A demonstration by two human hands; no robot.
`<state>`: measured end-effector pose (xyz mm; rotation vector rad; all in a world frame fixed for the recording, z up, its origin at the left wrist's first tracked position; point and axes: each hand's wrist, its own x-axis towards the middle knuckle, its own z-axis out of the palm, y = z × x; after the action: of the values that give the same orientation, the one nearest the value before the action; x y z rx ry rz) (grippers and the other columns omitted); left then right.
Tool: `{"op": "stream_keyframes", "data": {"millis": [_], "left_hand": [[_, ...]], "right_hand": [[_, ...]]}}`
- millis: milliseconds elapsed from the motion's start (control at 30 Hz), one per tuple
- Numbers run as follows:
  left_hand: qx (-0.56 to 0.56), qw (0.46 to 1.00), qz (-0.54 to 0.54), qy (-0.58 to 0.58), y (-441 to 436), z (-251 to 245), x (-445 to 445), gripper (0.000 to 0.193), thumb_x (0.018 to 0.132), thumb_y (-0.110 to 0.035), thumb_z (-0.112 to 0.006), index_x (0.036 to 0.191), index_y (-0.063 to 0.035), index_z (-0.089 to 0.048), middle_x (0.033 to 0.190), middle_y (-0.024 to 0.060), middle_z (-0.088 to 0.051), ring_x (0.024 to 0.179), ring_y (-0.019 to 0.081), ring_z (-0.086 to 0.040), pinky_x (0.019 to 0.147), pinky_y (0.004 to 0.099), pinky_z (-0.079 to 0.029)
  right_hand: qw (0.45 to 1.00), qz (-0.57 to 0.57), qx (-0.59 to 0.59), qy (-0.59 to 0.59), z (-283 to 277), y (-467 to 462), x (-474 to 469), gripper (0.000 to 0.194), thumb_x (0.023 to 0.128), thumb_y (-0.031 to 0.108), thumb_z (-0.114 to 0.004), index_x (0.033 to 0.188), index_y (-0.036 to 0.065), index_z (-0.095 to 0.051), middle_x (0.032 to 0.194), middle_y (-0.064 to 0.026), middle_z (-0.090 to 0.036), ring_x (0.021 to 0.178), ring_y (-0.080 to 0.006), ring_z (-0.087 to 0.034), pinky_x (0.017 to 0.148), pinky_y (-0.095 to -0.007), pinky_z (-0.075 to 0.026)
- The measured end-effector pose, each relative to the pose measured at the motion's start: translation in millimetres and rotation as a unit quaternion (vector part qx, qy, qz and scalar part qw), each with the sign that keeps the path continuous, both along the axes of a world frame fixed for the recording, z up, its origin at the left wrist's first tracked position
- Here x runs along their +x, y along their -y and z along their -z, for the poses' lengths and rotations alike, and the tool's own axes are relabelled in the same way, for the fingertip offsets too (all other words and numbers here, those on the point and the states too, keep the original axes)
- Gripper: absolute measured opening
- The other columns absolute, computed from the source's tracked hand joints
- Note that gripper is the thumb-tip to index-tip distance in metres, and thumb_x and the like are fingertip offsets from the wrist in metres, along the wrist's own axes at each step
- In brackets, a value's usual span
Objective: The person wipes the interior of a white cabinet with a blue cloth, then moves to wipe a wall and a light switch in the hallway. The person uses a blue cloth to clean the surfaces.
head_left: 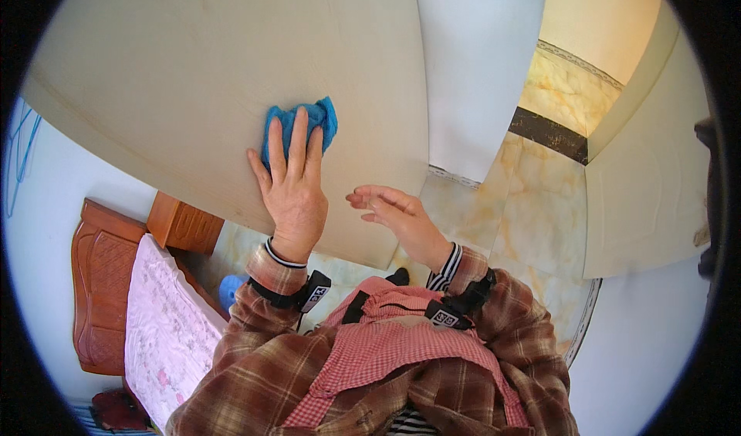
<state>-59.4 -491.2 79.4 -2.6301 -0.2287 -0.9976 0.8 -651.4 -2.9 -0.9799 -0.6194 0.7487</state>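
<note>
My left hand (298, 201) lies with fingers spread over a crumpled blue cloth (327, 124), pressing it against a large cream panel (191, 77). Faint brownish marks show on the panel near the cloth and along its left edge. To the right, my right hand (399, 216) hovers in front of the panel's lower part. Its fingers are loosely bent and apart, and they hold nothing. The part of the cloth under the left palm is hidden.
A bed with a carved wooden headboard (104, 288) and a pink floral sheet (162, 332) stands at left, beside a wooden nightstand (185, 223). A light blue round object (230, 288) sits on the marble-look floor (541, 204). At upper right is a doorway with a dark threshold (547, 135).
</note>
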Motion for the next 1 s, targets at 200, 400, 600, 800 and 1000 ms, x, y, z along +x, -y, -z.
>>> {"op": "stream_keyframes", "data": {"millis": [200,400,600,800,1000], "left_hand": [[0.022,0.999,-0.023,-0.025,-2,18,5,0.044,0.08,-0.006,-0.053,0.124,-0.0057,-0.055,0.147,0.0024,-0.035,0.139,0.0299,-0.025,0.108,0.0599,-0.011],[0.02,0.999,-0.033,0.021,-7,28,-4,0.043,0.077,-0.008,-0.06,0.12,-0.0094,-0.059,0.144,0.0043,-0.04,0.137,0.0308,-0.028,0.11,0.0582,0.002],[0.007,0.997,-0.014,0.082,-8,31,-5,0.032,0.074,-0.008,-0.067,0.106,-0.0108,-0.065,0.133,0.0061,-0.053,0.132,0.0334,-0.037,0.112,0.053,0.0],[-0.071,0.994,0.037,0.072,-2,40,14,0.033,0.079,-0.011,-0.066,0.111,-0.0121,-0.061,0.134,0.0105,-0.051,0.13,0.0365,-0.038,0.109,0.0551,-0.015],[-0.104,0.976,0.074,0.177,2,49,7,0.063,0.066,-0.009,-0.078,0.122,-0.0097,-0.05,0.131,0.019,-0.051,0.122,0.039,-0.046,0.1,0.0497,-0.032]], "right_hand": [[1.0,0.001,-0.021,0.023,12,6,12,0.032,0.098,0.02,-0.045,0.123,0.002,-0.054,0.114,-0.0096,-0.062,0.109,-0.0177,-0.057,0.092,-0.032,-0.044],[0.997,-0.011,-0.013,0.079,10,-15,31,0.032,0.099,0.021,-0.045,0.121,0.001,-0.055,0.111,-0.0096,-0.063,0.104,-0.0172,-0.059,0.09,-0.0307,-0.045],[0.993,-0.08,0.017,0.081,-19,-44,70,0.029,0.096,0.017,-0.05,0.119,0.0,-0.056,0.104,-0.0076,-0.065,0.098,-0.0142,-0.059,0.085,-0.0272,-0.046],[0.975,-0.14,-0.027,0.169,-42,-87,108,0.017,0.091,0.013,-0.058,0.097,-0.002,-0.063,0.087,-0.0065,-0.065,0.078,-0.0118,-0.058,0.067,-0.0279,-0.047],[0.924,-0.028,0.113,0.365,-70,-82,115,0.012,0.082,0.01,-0.065,0.09,0.0,-0.064,0.08,-0.0117,-0.061,0.069,-0.0203,-0.058,0.061,-0.0308,-0.047]]}}
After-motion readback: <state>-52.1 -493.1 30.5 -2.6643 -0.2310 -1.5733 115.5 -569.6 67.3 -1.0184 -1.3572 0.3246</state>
